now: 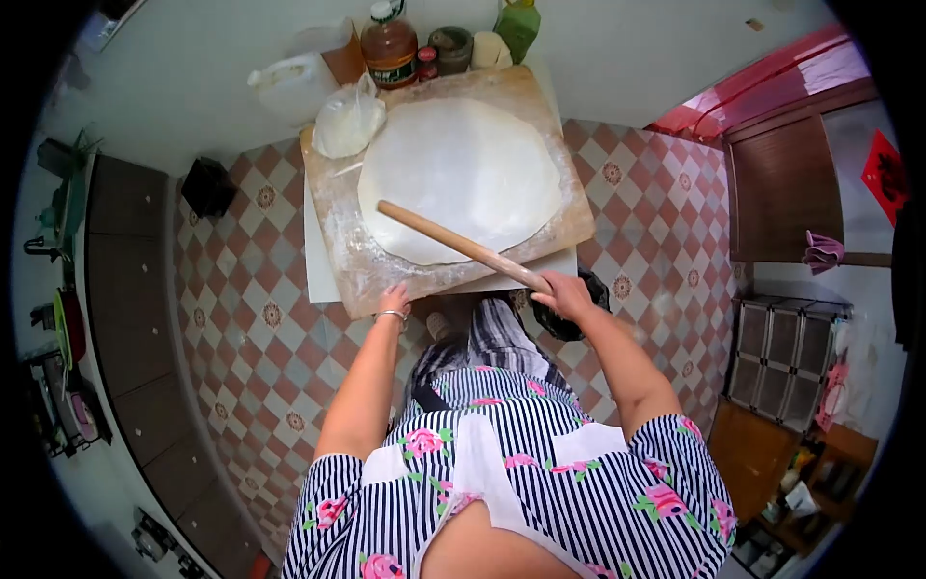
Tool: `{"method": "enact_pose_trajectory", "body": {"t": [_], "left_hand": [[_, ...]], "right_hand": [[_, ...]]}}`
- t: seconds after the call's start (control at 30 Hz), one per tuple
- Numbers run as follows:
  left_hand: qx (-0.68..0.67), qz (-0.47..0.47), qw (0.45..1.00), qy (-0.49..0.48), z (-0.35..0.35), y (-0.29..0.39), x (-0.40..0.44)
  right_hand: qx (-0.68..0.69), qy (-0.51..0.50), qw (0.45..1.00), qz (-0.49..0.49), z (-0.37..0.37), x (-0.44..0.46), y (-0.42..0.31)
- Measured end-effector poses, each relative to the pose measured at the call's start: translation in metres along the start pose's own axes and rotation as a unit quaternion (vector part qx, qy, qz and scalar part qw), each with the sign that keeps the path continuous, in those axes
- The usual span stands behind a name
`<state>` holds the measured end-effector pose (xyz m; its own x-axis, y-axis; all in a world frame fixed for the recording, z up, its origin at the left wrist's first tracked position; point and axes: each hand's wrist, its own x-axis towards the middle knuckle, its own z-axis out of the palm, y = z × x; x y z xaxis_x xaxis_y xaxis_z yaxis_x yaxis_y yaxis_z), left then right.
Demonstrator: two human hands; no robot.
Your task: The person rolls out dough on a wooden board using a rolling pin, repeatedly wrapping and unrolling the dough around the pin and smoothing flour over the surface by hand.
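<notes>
A large round sheet of rolled-out dough (463, 174) lies flat on a floured wooden board (338, 251). My right hand (571, 295) is closed around the near end of a wooden rolling pin (463, 246). The pin slants up to the left over the front part of the dough; whether it presses on it I cannot tell. At the board's front edge, toward its left corner, rests my left hand (394, 301), fingers stretched out, with no tool in it. A tied plastic bag (349, 121) with something white inside sits on the board's back left corner.
Behind the board stand a large bottle of reddish-brown liquid (390, 48), a white jug (294, 82), a dark pot (450, 48) and a green bag (518, 29). A black-lined bin (559, 323) is by my right leg. Dark cabinets (135, 318) run along the left.
</notes>
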<state>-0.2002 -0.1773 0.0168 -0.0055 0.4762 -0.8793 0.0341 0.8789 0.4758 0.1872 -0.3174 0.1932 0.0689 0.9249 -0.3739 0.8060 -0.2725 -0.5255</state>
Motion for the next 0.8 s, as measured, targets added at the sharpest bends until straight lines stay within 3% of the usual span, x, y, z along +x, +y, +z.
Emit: {"method": "enact_pose_trajectory", "body": {"t": [0.13,0.37,0.6,0.7,0.8], "left_hand": [[-0.037,-0.078,0.996,0.010,0.061,0.014,-0.041],[-0.200,-0.126,0.969,0.073,0.114,-0.023,0.032],[-0.309,-0.177,0.918,0.177,0.154,-0.005,0.039],[-0.237,-0.253,0.926,0.147,0.148,-0.006,0.048],[-0.156,-0.235,0.955,0.092,0.146,0.002,0.043]], "right_hand": [[-0.054,-0.022,0.996,-0.074,0.027,0.071,0.005],[-0.053,-0.012,0.992,-0.116,0.053,0.160,0.014],[-0.045,-0.059,0.988,-0.135,0.069,0.195,0.024],[-0.034,-0.079,0.986,-0.141,0.074,0.202,0.030],[-0.033,-0.092,0.986,-0.132,0.075,0.208,0.033]]}}
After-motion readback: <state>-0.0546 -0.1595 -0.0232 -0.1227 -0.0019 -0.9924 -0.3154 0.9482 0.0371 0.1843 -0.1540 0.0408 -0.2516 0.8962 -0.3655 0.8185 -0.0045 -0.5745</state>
